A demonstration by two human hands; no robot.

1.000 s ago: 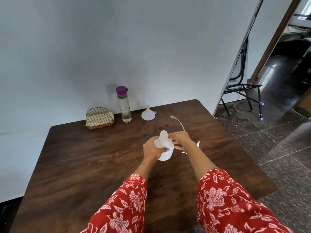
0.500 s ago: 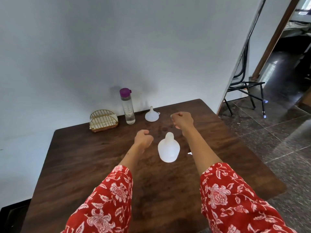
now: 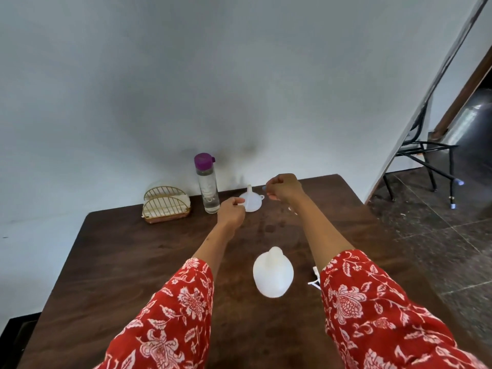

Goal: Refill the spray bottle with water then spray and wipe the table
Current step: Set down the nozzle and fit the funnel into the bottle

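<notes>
The near edge of the surface [image 3: 87, 262] is cut off by the bottom of the frame, and much of it is covered by two red floral sleeves [image 3: 170, 323]. A small white object [image 3: 314, 280] at 3 o'clock of the spray bottle [image 3: 273, 275] is largely hidden behind the right sleeve and cannot be identified. Part of the funnel [image 3: 253, 202] is masked by the left hand [image 3: 231, 211]. Whether anything is pinched in the right hand [image 3: 285, 187] cannot be made out. The chair [image 3: 426, 155] at 2 o'clock is partly screened by a leaning white panel [image 3: 415, 102].
</notes>
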